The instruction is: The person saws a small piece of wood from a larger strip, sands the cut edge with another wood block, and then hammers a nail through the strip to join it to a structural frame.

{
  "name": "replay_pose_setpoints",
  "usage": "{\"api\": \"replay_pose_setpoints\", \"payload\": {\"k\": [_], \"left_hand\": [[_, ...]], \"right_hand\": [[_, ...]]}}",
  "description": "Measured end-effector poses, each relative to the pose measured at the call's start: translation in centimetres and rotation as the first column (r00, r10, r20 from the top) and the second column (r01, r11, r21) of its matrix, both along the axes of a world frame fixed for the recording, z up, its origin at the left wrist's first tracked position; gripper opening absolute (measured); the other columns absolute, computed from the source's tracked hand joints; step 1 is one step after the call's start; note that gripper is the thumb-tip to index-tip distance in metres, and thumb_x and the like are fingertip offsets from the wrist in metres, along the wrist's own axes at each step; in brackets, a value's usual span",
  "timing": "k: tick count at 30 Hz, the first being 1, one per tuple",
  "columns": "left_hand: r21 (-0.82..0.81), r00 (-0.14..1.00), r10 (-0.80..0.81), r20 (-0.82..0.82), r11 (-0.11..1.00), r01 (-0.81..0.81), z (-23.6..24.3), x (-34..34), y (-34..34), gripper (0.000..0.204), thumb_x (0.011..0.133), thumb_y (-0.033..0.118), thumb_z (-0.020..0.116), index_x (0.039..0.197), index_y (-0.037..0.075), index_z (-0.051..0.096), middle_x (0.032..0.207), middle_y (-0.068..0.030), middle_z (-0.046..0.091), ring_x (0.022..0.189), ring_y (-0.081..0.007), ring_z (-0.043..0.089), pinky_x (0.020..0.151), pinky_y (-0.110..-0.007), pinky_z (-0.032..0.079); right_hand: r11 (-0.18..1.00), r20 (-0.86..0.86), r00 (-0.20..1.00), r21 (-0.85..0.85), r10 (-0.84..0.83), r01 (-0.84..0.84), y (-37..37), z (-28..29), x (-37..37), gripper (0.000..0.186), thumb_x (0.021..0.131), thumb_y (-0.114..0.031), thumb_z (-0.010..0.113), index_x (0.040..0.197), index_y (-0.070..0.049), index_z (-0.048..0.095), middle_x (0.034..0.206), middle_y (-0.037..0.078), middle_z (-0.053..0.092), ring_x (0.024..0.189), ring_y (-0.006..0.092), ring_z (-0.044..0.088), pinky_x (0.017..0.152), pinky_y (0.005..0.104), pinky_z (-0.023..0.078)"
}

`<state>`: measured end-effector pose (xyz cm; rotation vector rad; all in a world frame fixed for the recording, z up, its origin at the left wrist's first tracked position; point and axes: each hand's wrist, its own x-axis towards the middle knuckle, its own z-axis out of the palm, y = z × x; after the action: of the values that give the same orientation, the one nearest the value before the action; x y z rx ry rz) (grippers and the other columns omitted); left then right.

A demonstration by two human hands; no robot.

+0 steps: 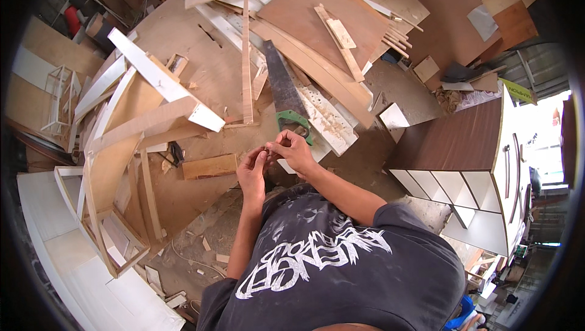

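In the middle of the head view, my left hand (251,174) and my right hand (292,150) meet with curled, pinched fingers. Something small seems to be between them, too small to make out. Just beyond my right hand lies a hand saw with a dark blade (279,75) and green handle (284,119), on a white, dust-covered board (329,127). A long tan plank (323,75) runs beside the saw. A short wooden board (209,165) lies to the left of my hands.
Stacked brown sheets (317,17) and loose strips lie ahead. Curved plywood frames (138,122) with white strips crowd the left, above a white panel (55,233). A dark brown cabinet (448,138) with white compartments stands on the right. Offcuts litter the dusty floor (201,239).
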<state>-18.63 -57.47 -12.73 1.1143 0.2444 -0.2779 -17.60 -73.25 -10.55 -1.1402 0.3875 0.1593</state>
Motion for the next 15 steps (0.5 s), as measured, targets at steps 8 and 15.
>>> {"api": "replay_pose_setpoints", "payload": {"k": [8,15], "left_hand": [[0.026,0.997,0.023,-0.074,0.999,-0.021,-0.8,4.0,-6.4,0.017,0.105,0.011,0.072,0.116,-0.003,0.073,0.099,-0.0068,0.077,0.081,-0.0148,0.073,0.078,-0.028,0.063],[0.090,0.988,0.071,-0.140,0.994,-0.059,-3.0,6.3,-10.1,0.015,0.106,0.014,0.070,0.111,0.001,0.069,0.105,-0.0091,0.075,0.092,-0.0169,0.074,0.077,-0.032,0.064]], "right_hand": [[1.000,-0.012,1.000,0.003,-0.016,0.016,-5.9,-0.8,2.5,0.021,0.097,-0.008,0.082,0.093,-0.007,0.061,0.084,0.001,0.070,0.076,0.0092,0.070,0.069,0.0246,0.057],[0.696,0.064,0.998,-0.715,-0.027,0.064,-13.0,-6.3,7.7,0.027,0.093,-0.017,0.082,0.109,-0.001,0.068,0.098,0.012,0.077,0.085,0.0250,0.077,0.077,0.0372,0.060]]}}
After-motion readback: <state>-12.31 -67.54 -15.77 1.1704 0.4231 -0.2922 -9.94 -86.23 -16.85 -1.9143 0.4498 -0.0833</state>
